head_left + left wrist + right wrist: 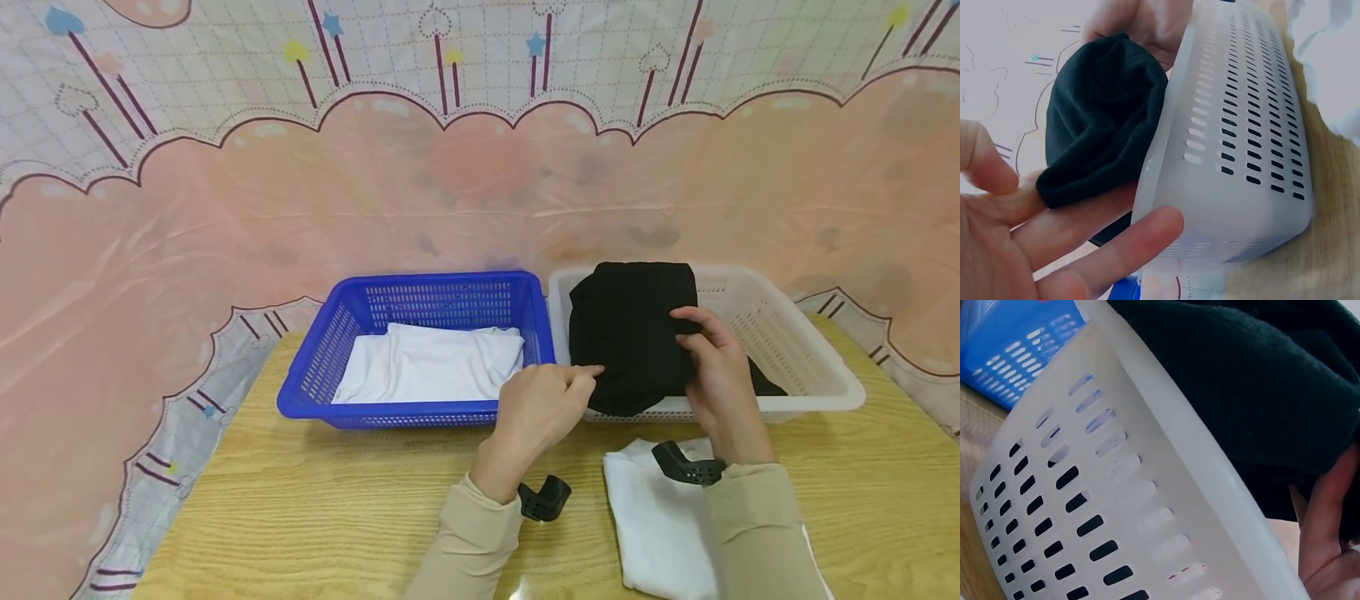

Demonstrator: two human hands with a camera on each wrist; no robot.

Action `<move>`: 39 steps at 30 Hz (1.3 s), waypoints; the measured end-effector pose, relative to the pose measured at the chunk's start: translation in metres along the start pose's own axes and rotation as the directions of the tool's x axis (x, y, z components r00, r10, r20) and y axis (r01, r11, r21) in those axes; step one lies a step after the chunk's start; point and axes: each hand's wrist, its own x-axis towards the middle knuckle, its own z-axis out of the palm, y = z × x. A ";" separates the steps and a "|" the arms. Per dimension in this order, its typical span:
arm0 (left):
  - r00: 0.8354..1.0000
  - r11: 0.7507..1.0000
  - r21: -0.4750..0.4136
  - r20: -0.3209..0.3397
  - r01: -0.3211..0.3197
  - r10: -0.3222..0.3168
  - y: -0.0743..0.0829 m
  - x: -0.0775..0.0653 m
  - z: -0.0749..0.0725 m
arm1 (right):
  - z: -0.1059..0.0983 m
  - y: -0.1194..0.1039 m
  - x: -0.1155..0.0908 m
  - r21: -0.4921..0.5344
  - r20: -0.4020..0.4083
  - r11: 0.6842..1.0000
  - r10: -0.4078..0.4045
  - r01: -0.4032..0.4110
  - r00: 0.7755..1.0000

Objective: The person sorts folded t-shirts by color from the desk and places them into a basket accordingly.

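Note:
A folded black cloth (633, 333) hangs over the left part of the white basket (813, 354), overlapping its front rim in the head view. My left hand (536, 412) holds the cloth at its lower left edge, forefinger lying along it. In the left wrist view, the other fingers (1129, 250) stretch out below the black cloth. On the opposite side my right hand (720, 387) grips the right edge, thumb and fingertips against the fabric. The right wrist view shows the cloth bulging above the basket's rim, hiding part of that hand.
To the left stands a blue basket (300, 404) with folded white cloth (442, 362) inside. More black fabric (763, 382) lies in the white basket. A folded white cloth (660, 517) rests on the wooden table (337, 517) under my right forearm. A patterned curtain (480, 183) hangs behind.

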 end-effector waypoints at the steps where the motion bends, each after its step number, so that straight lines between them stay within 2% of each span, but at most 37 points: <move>1: 1.000 1.000 0.000 0.004 0.000 0.000 0.000 0.000 0.000 | 0.000 0.000 0.000 0.001 -0.001 1.000 0.000 0.000 1.000; 6: 1.000 0.999 0.034 0.026 -0.007 0.006 -0.001 0.000 0.002 | -0.001 -0.001 0.000 0.005 -0.013 1.000 -0.012 0.012 1.000; 15: 0.997 0.989 0.127 0.023 -0.079 0.077 -0.004 0.002 0.005 | -0.002 0.000 0.000 -0.036 -0.041 0.999 -0.030 0.028 0.999; 21: 0.991 0.978 0.176 -0.047 -0.111 0.122 -0.004 0.003 0.011 | -0.002 -0.002 0.000 -0.133 -0.082 0.991 -0.034 0.023 0.996; 25: 0.990 0.967 0.221 -0.034 -0.123 0.134 -0.002 0.001 0.013 | -0.001 -0.003 -0.001 -0.256 -0.113 0.967 -0.038 0.008 0.993; 31: 0.985 0.926 0.340 -0.001 -0.163 0.174 0.001 -0.002 0.016 | 0.001 0.000 0.001 -0.458 -0.151 0.888 -0.025 -0.048 0.988; 35: 0.978 0.892 0.417 -0.033 -0.175 0.208 0.004 -0.005 0.022 | 0.002 0.002 0.002 -0.604 -0.205 0.790 -0.026 -0.105 0.979; 37: 0.969 0.875 0.447 -0.064 -0.187 0.240 0.006 -0.006 0.025 | 0.002 0.002 0.002 -0.670 -0.231 0.731 -0.035 -0.133 0.972; 39: 0.956 0.860 0.470 -0.096 -0.201 0.276 0.007 -0.007 0.028 | 0.001 0.002 0.002 -0.712 -0.249 0.685 -0.042 -0.154 0.968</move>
